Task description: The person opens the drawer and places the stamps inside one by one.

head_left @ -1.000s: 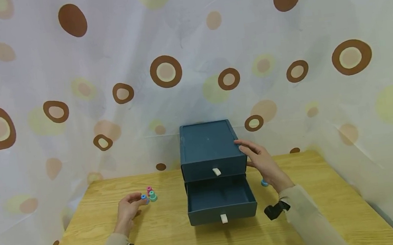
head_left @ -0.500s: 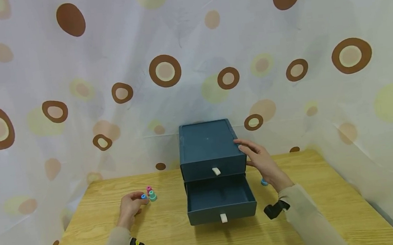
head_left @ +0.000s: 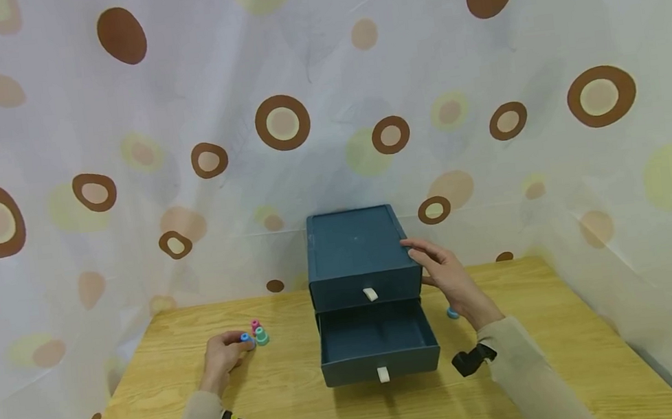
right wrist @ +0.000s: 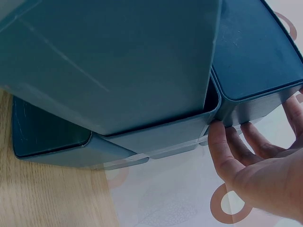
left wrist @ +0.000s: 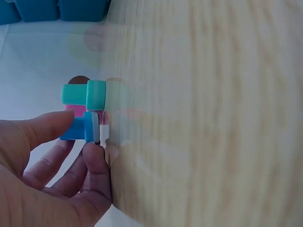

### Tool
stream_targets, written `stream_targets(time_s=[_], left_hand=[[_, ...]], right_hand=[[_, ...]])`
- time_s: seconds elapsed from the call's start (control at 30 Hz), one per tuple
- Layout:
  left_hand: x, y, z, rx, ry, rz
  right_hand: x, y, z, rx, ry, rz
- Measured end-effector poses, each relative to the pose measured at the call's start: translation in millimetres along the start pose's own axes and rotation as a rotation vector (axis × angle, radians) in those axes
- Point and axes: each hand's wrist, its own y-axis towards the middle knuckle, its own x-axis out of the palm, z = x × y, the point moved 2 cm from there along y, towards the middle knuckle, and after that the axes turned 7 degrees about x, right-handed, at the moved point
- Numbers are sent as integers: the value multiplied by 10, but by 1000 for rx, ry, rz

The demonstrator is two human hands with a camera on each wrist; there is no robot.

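In the head view my left hand (head_left: 223, 357) is at the left of the table, pinching a small blue stamp (left wrist: 73, 128) between thumb and fingers. Right beside it stand a green stamp (head_left: 262, 336) and a pink stamp (head_left: 255, 325), the pink one partly hidden in the left wrist view. A dark blue two-drawer cabinet (head_left: 355, 242) occupies the middle. Its lower drawer (head_left: 381, 366) is pulled out and looks bare inside; the upper drawer (head_left: 339, 293) is pushed in. My right hand (head_left: 448, 278) rests its fairly straight fingers against the cabinet's right side and top edge.
Behind my right wrist, another small blue object (head_left: 452, 312) lies on the table, partly covered. White tabs (head_left: 382, 374) mark the drawer fronts. A spotted curtain (head_left: 318, 52) hangs behind and at both sides of the wooden table (head_left: 297, 414).
My left hand and wrist have shifted slightly to the right, still around the blue stamp. My right hand and the cabinet stay in place.
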Motion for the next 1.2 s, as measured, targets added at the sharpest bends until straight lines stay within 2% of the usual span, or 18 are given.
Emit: stream_targets(time_s=[0.2, 0.37, 0.57, 0.9, 1.2], left_hand=[[-34, -54, -7, 18, -2, 2], [-82, -75, 58, 38, -18, 6], [-105, -130, 126, 61, -21, 57], [-50, -220, 302, 145, 6, 114], [53, -298, 452, 239, 33, 123]], right_hand=[[9, 1, 6, 12, 0, 4], [8, 27, -5, 13, -1, 1], [9, 24, 3, 9, -1, 0], [17, 29, 10, 7, 0, 3], [11, 12, 23, 4, 6, 3]])
